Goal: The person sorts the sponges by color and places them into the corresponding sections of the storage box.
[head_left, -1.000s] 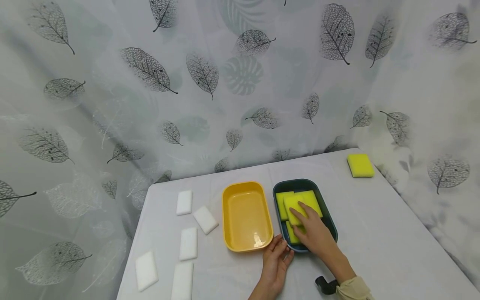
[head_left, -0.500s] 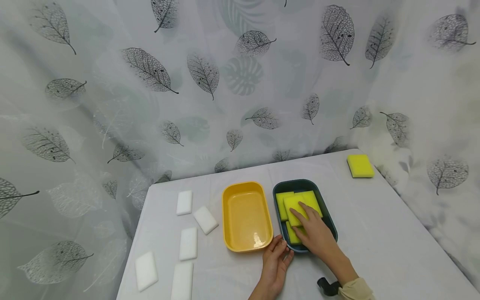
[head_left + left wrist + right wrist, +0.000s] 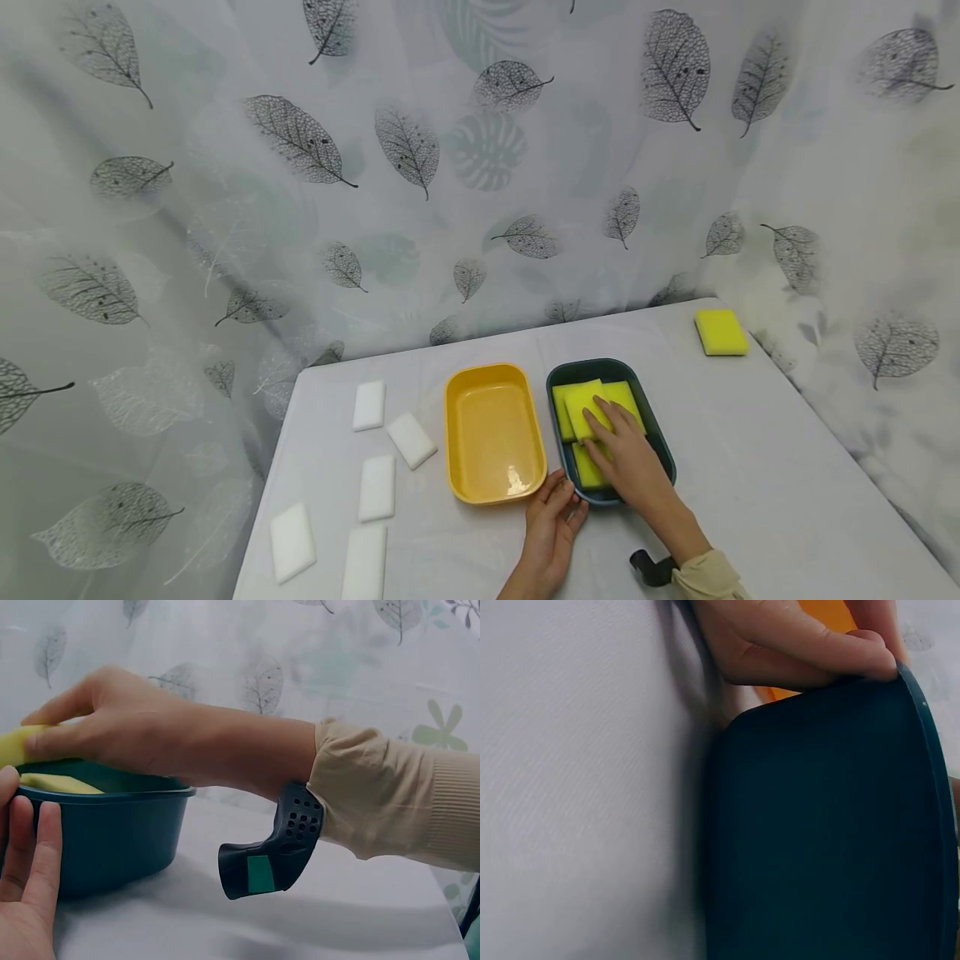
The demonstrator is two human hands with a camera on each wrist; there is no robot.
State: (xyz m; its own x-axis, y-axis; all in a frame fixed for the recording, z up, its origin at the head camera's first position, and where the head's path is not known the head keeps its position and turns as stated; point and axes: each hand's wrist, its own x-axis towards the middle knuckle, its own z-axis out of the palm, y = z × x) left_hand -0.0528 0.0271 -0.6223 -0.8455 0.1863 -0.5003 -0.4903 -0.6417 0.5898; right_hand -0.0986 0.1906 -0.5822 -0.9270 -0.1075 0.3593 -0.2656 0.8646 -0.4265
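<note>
Yellow sponges seem mostly placed in the green bin, the right hand pinching one there; the left hand, fingers loosely extended, touches the bin. One stray sponge and the white blocks apparently remain.

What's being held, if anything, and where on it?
Right hand: top yellow sponge, by its near-right edge. Left hand: touches the dark green tub at its near-left corner; no clear grip.
</note>
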